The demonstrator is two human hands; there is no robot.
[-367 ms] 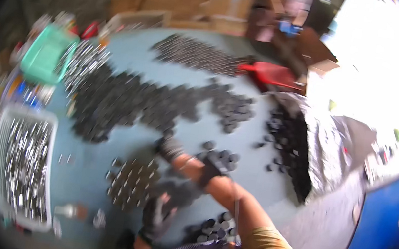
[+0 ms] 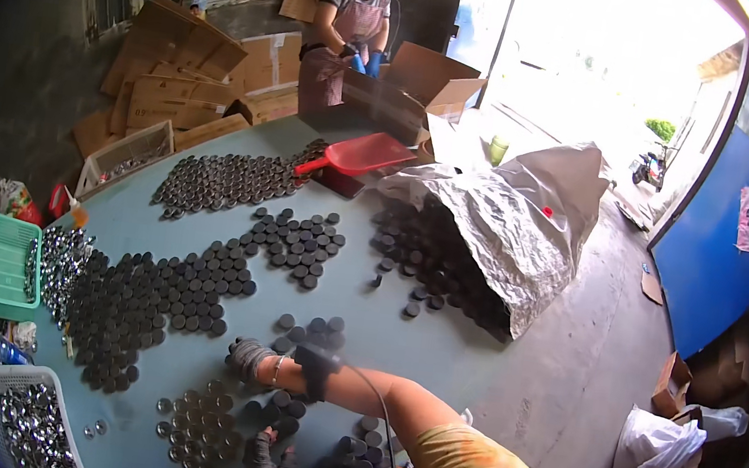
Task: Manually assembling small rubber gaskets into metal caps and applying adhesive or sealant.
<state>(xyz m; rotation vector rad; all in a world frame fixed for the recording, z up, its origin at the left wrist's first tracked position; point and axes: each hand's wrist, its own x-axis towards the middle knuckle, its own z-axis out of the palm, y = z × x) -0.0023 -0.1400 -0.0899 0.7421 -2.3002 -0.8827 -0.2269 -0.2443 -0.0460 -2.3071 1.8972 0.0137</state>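
Observation:
My right hand (image 2: 249,361), in a grey glove, reaches left across the blue-grey table at the edge of the dark round caps (image 2: 127,307). Its fingers point away and are mostly hidden, so a held thing cannot be made out. Nearer to me, my left hand (image 2: 269,466), in a dark glove with bare fingertips, is low over the table with thumb and fingers apart. Just left of it lies a cluster of shiny open metal caps (image 2: 201,426). Several dark caps (image 2: 283,405) sit between my hands, others (image 2: 311,334) just beyond my right forearm.
A red scoop (image 2: 366,153) lies by a patch of shiny caps (image 2: 226,183). Dark caps spill from a silvery sack (image 2: 525,224) at right. Left are a green basket (image 2: 7,268) and a white basket (image 2: 29,421). A co-worker (image 2: 347,34) in blue gloves handles a cardboard box (image 2: 401,97).
My view has swung up and to the right, bringing the co-worker and blue door into sight. My right hand has moved slightly toward the left hand and the shiny caps.

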